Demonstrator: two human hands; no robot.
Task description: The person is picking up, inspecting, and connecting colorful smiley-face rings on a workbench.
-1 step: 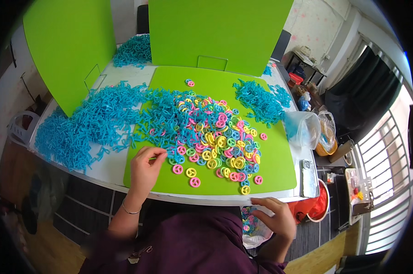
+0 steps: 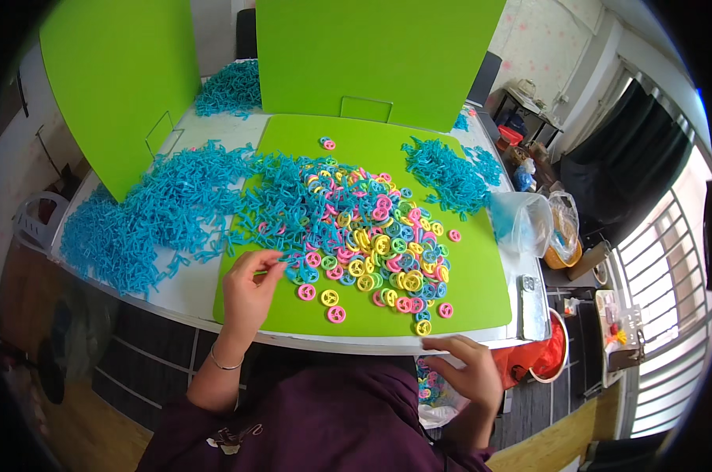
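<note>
My left hand (image 2: 248, 293) is at the near left of the green mat, with thumb and forefinger pinched together. A small blue plastic piece (image 2: 291, 259) shows at those fingertips, beside the heap of small toy wheels (image 2: 381, 245) in pink, yellow, green and blue. Just off the table's front edge, my right hand (image 2: 467, 370) has its fingers stretched out and its thumb apart, with nothing seen in it. Below it, partly hidden by the hand, is a white bag (image 2: 442, 415) with more coloured wheels. Blue forked pieces (image 2: 281, 197) overlap the heap's left side.
Large piles of blue pieces lie at the left (image 2: 147, 212) and back right (image 2: 448, 175) of the table. Green upright panels (image 2: 379, 55) stand behind. A clear plastic tub (image 2: 521, 223) and a metallic flat case (image 2: 534, 307) are at the right edge. A red-lined bin (image 2: 551, 350) stands below.
My left hand has shifted very slightly left. My right hand has moved a little left and up, toward the table edge. The wheels and blue piles look the same.
</note>
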